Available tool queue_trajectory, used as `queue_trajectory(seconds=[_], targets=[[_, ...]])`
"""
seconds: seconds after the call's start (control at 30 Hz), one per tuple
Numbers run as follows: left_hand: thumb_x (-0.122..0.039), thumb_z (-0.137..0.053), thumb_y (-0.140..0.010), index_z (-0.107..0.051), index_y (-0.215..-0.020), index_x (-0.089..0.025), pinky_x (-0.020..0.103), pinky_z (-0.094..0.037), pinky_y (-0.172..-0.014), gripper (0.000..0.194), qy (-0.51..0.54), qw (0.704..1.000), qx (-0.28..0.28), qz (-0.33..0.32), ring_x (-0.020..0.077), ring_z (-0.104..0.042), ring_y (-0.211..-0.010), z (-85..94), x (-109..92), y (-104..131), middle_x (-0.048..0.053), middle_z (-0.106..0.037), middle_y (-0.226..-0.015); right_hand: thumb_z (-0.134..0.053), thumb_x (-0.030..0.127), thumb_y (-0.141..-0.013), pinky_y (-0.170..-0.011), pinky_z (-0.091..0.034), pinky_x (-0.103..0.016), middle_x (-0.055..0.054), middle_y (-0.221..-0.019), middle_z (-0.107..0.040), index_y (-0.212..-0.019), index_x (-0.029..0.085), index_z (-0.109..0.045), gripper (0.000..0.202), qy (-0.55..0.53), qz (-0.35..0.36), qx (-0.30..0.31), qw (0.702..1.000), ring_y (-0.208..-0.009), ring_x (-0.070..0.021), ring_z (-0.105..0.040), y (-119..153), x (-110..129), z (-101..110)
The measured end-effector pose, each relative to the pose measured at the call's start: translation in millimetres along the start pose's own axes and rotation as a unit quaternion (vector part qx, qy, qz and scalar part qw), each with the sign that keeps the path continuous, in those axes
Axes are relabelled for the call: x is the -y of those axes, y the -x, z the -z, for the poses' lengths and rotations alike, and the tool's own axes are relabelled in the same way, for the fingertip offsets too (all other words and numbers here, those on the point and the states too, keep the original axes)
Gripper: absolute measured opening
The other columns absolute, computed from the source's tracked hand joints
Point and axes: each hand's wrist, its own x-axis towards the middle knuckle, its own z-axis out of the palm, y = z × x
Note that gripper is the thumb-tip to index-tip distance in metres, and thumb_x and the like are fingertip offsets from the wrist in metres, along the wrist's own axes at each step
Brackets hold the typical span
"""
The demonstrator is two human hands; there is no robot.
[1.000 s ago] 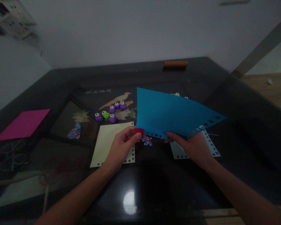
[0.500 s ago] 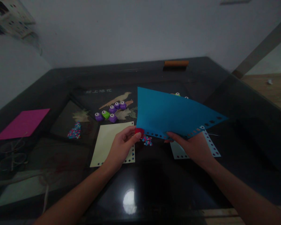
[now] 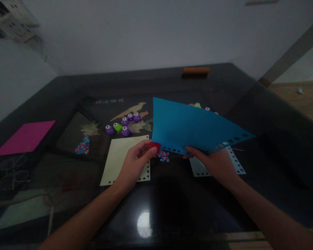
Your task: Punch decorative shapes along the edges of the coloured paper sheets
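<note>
My left hand (image 3: 137, 157) is closed around a small red craft punch (image 3: 154, 146), which sits at the lower left corner of a blue paper sheet (image 3: 187, 125). Along the sheet's lower edge runs a row of punched shapes. My right hand (image 3: 212, 160) pinches that same edge farther right, thumb on top. Below the sheet lies a little heap of coloured paper cutouts (image 3: 163, 157). A cream sheet (image 3: 117, 152) with punched borders lies partly under my left hand, and a pale blue punched sheet (image 3: 236, 161) partly under my right.
Several purple punches (image 3: 125, 121) and a green punch (image 3: 117, 127) stand beyond the cream sheet. More punches (image 3: 197, 105) show behind the blue paper. Another cutout pile (image 3: 83, 146) and a pink sheet (image 3: 26, 137) lie left. A brown roll (image 3: 196, 71) rests at the table's back.
The blue sheet's right tip has shifted very slightly to the right and down. Both hands keep their grip in almost the same place.
</note>
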Motion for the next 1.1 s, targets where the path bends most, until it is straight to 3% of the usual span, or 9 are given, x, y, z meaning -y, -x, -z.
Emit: queue_trajectory(seconds=[0.17,0.37,0.57,0.83,1.1], targets=[[-0.034,-0.066,-0.076,-0.066,-0.095,-0.017,0.03,-0.051,-0.076,0.026,-0.018,1.0,-0.007,-0.003,0.0171,-0.065,-0.081,-1.4,-3.2,0.6,0.004,-0.072,-0.091,-0.065,0.038,-0.074,-0.078,-0.056,-0.041,-0.007,-0.09,-0.074,-0.076,0.022,-0.069,0.017,0.021,0.013,-0.026,0.999,-0.09,-0.0277,-0.068,0.4,-3.2,-0.5],[-0.034,-0.066,-0.076,-0.066,-0.094,-0.017,0.029,-0.051,-0.073,0.024,-0.026,1.0,-0.002,-0.013,0.0161,-0.064,-0.077,0.2,-3.4,0.1,0.004,-0.071,-0.09,-0.064,0.039,-0.075,-0.072,-0.057,-0.04,-0.006,-0.085,-0.074,-0.075,0.022,-0.068,0.017,0.007,0.005,-0.001,1.0,-0.079,-0.0257,-0.07,0.4,-3.3,0.1],[-0.034,-0.066,-0.077,-0.066,-0.096,-0.017,0.029,-0.05,-0.077,0.026,-0.005,1.0,0.001,-0.005,0.0166,-0.064,-0.083,0.4,-0.7,-0.6,0.004,-0.071,-0.093,-0.066,0.035,-0.074,-0.072,-0.057,-0.037,-0.009,-0.104,-0.071,-0.074,0.02,-0.069,0.016,0.001,0.014,-0.013,1.0,-0.083,-0.0248,-0.07,0.1,-3.1,0.0],[-0.035,-0.066,-0.077,-0.065,-0.097,-0.016,0.031,-0.048,-0.084,0.028,0.014,1.0,-0.003,-0.004,0.0182,-0.064,-0.089,-1.3,-0.3,-0.6,0.005,-0.071,-0.095,-0.065,0.04,-0.074,-0.082,-0.054,-0.041,-0.007,-0.083,-0.073,-0.069,0.022,-0.07,0.019,0.027,0.018,-0.018,0.999,-0.093,-0.0277,-0.067,0.5,-5.0,-0.1],[-0.035,-0.066,-0.079,-0.066,-0.096,-0.017,0.029,-0.046,-0.084,0.025,0.032,0.999,0.011,-0.024,0.0169,-0.062,-0.089,0.0,4.0,1.0,0.004,-0.07,-0.094,-0.064,0.037,-0.075,-0.077,-0.057,-0.039,-0.008,-0.103,-0.071,-0.074,0.02,-0.07,0.018,0.018,0.025,-0.009,0.999,-0.081,-0.0243,-0.07,0.4,-2.6,-0.2]])
